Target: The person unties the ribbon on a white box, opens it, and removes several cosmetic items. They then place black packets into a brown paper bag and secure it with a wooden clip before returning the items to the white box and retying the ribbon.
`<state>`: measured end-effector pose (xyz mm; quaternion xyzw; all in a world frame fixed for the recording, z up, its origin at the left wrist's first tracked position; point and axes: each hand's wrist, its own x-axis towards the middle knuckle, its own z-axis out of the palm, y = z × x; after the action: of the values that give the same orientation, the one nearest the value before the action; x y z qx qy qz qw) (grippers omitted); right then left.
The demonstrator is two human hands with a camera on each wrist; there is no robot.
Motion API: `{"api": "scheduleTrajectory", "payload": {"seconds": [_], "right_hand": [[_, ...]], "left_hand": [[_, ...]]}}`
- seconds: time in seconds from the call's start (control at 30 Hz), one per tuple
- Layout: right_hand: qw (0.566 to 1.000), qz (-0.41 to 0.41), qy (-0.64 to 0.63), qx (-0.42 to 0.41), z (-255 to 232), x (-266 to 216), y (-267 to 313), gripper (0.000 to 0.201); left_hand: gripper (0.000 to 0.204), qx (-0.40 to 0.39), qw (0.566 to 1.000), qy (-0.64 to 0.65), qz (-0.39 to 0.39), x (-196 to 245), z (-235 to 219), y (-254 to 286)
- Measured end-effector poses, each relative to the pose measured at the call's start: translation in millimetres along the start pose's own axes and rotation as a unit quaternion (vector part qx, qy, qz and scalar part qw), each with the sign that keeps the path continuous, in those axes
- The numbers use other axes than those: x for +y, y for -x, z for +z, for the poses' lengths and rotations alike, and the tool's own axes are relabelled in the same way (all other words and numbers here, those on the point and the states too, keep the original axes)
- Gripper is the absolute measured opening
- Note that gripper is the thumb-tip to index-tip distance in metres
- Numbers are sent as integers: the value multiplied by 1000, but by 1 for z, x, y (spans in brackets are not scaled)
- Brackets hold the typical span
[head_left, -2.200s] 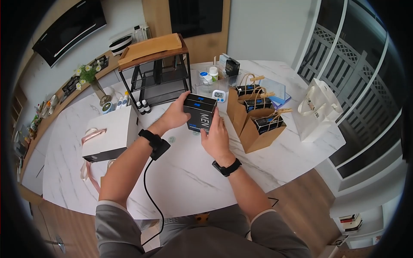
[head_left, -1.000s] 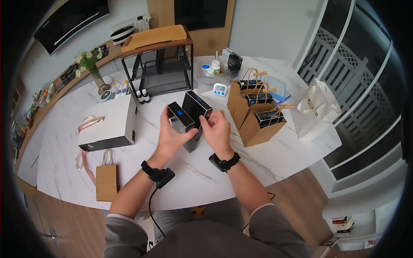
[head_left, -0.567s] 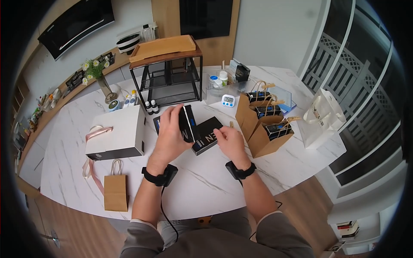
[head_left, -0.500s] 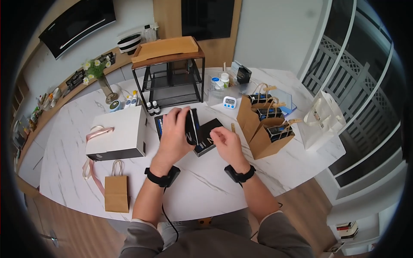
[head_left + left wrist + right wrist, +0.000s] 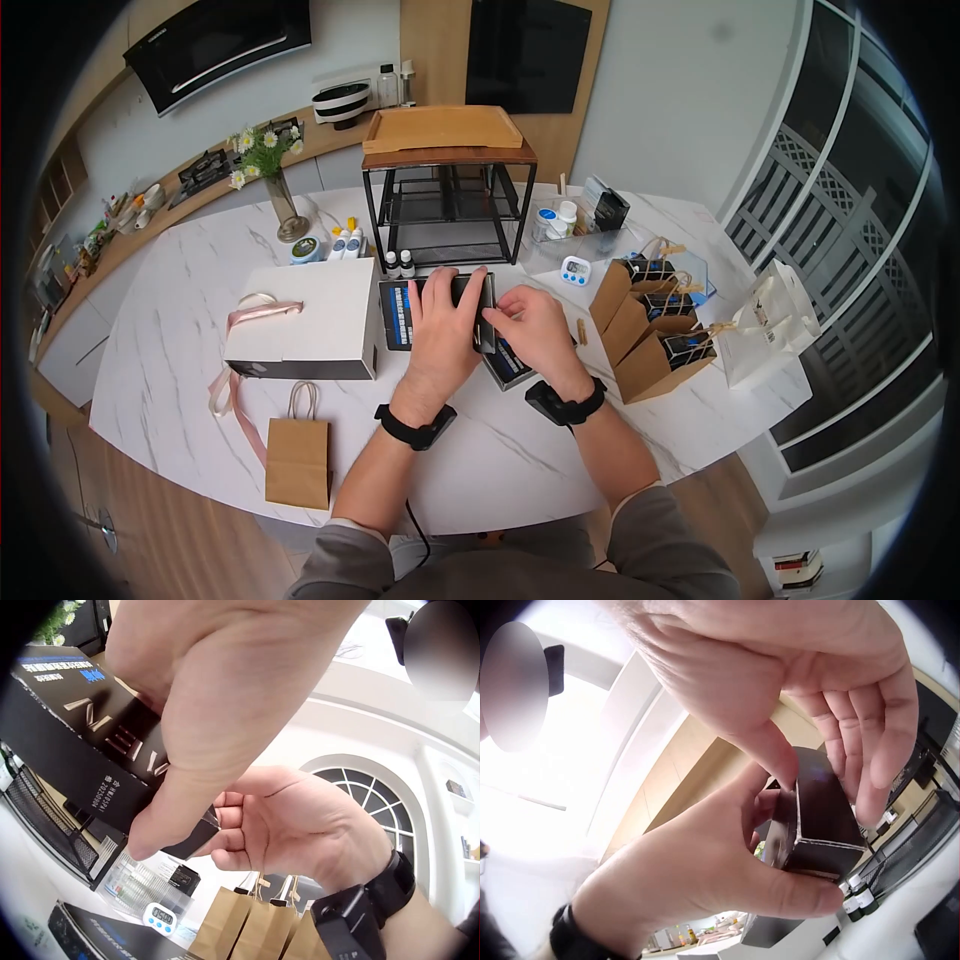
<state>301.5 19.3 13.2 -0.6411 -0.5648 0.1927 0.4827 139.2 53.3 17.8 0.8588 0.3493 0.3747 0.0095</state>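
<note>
The left hand (image 5: 440,335) grips an upright black box (image 5: 486,312) over the table, its thumb and fingers on opposite sides, as the left wrist view of the box (image 5: 97,739) also shows. At the box's right side is the right hand (image 5: 540,335); in the right wrist view its thumb touches one edge of the box (image 5: 825,814) and its curled fingers reach round the far side. A second black box (image 5: 398,318) lies flat left of the held one, partly under the left hand. Another (image 5: 508,368) lies below the right hand, partly covered.
White gift box (image 5: 305,315) and small kraft bag (image 5: 297,462) stand left. A black rack (image 5: 450,215) and small bottles (image 5: 400,264) are behind. Right are a timer (image 5: 575,270), kraft bags with black boxes (image 5: 655,365) and a white bag (image 5: 765,325).
Two upright boxes between the hands have parted: one lies flat at right, and the left hand holds one upright beside another flat box. The right hand has come in to the held box.
</note>
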Motion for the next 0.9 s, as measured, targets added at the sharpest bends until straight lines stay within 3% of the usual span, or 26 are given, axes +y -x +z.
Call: {"api": "scheduleTrajectory", "payload": {"seconds": [0.2,0.43,0.53,0.6,0.9], "right_hand": [[1000,-23,0,10,-4,3,2,23],[992,-12,-122,-4,-5,23,1,30],[996,-5,-94,2,-6,24,3,31],[997,26,-68,-38,-12,22,-2,31],[998,25,-58,-12,-20,16,-2,29]], "left_hand": [[106,32,999,18,-12,1,7,-4],[110,34,999,18,-14,6,11,-5],[110,41,999,-5,-12,7,19,-3],[110,32,999,-15,-8,9,25,-2],[111,33,999,-29,-20,16,32,2]]}}
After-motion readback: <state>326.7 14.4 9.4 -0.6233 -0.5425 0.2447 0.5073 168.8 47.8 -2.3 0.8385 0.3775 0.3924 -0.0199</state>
